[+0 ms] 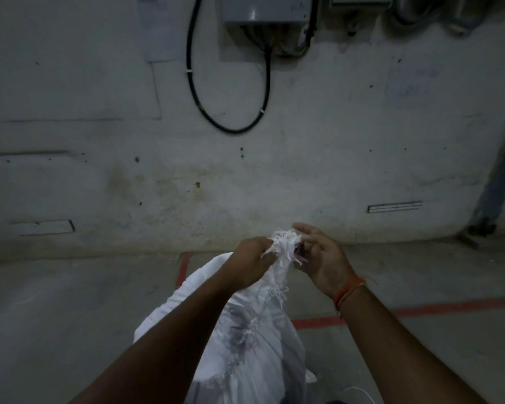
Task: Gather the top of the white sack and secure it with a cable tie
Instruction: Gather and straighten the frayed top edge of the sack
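Note:
A full white woven sack (245,345) stands on the floor between my forearms. Its frayed top (283,249) is bunched into a narrow neck at chest height. My left hand (251,260) is closed around the neck from the left, just under the loose threads. My right hand (321,258) is at the right side of the frayed end, fingers curled and touching the threads; I cannot see whether it grips them. An orange thread band circles my right wrist. No cable tie is visible.
A stained pale wall (245,170) rises close ahead, with a grey junction box (263,13) and a looping black cable (231,123). Red painted lines (420,310) cross the concrete floor. A thin white strand (359,392) lies on the floor by the sack's base.

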{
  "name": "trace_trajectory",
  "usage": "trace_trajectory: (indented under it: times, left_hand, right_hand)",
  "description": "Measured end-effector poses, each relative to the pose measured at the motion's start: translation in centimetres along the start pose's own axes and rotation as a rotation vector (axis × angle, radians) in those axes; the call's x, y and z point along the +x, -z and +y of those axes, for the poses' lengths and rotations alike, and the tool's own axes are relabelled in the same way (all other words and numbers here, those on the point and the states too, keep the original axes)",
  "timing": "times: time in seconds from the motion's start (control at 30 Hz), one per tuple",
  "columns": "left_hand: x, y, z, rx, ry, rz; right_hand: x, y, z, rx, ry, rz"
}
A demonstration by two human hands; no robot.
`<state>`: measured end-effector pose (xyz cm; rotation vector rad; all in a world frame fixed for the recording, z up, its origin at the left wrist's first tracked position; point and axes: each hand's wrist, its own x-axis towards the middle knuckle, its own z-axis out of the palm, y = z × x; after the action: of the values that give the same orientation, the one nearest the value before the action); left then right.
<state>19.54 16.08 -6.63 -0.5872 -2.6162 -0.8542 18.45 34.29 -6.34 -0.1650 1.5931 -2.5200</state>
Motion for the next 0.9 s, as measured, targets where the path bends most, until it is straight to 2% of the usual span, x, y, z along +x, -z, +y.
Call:
trace_trajectory:
  times: [0.03,0.1,0.17,0.23,0.3,0.4,0.57,0.7,0.77,0.87,0.9]
  left_hand:
    - [-0.1,0.3,0.0,-0.042,0.058,0.047]
    - [-0.1,1.2,0.1,-0.145,0.130,0.116]
    - [0.3,2.1,0.2,-0.181,0.164,0.139]
    - [0.9,2.9,0.5,-0.179,0.168,0.127]
    - [1.3,3.5,0.8,-0.162,0.163,0.113]
    - [1.5,4.4,0.8,-0.045,0.153,0.120]
    - [1.2,4.7,-0.1,0.085,0.095,0.121]
    - [0.8,4.2,0.7,0.035,0.030,0.161]
    - [0.2,3.9,1.1,0.019,-0.056,0.097]
    - [-1.1,2.1,1.4,0.190,-0.100,-0.053]
    - [-1.3,1.3,1.3,0.241,-0.093,-0.044]
  right_hand:
    - [-0.1,0.4,0.5,0.021,0.028,0.041]
    - [-0.3,0.9,2.3,-0.120,0.072,0.101]
    - [-1.0,0.3,4.0,-0.315,0.080,0.050]
    - [-1.3,-0.9,5.1,-0.378,0.130,-0.040]
    - [-1.0,-2.3,5.5,-0.370,0.227,-0.029]
    - [0.0,-3.2,5.6,-0.356,0.322,0.123]
    - [0.2,-2.4,5.4,-0.342,0.386,0.144]
    - [-0.2,-1.2,4.8,-0.253,0.360,0.198]
    - [-0.4,-0.6,4.0,-0.148,0.337,0.240]
    - [-0.4,0.0,3.0,-0.077,0.328,0.248]
    - [-0.3,0.1,2.8,-0.075,0.324,0.231]
